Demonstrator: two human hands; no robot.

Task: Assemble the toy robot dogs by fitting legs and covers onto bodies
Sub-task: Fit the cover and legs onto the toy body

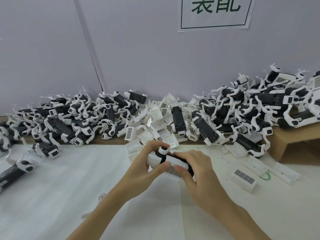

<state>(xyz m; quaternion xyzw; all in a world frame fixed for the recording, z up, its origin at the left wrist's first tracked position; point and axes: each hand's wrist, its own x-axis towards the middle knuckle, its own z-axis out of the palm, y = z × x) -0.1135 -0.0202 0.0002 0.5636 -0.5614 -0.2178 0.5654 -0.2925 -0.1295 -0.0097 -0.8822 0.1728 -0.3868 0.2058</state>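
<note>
Two hands on one toy dog

Left hand [143,163] curls round the head end of the toy dog body [166,161], thumb under, fingers over the top. Right hand [195,168] pinches the white cover [174,168] against the body's near side. Body held just above the white table sheet [86,187], in front of the parts pile [155,118].

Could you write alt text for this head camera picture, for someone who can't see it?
Two bare hands, left hand and right hand, grip one black-and-white toy robot dog over a white table. Behind lies a long pile of toy dogs and loose white covers.
</note>
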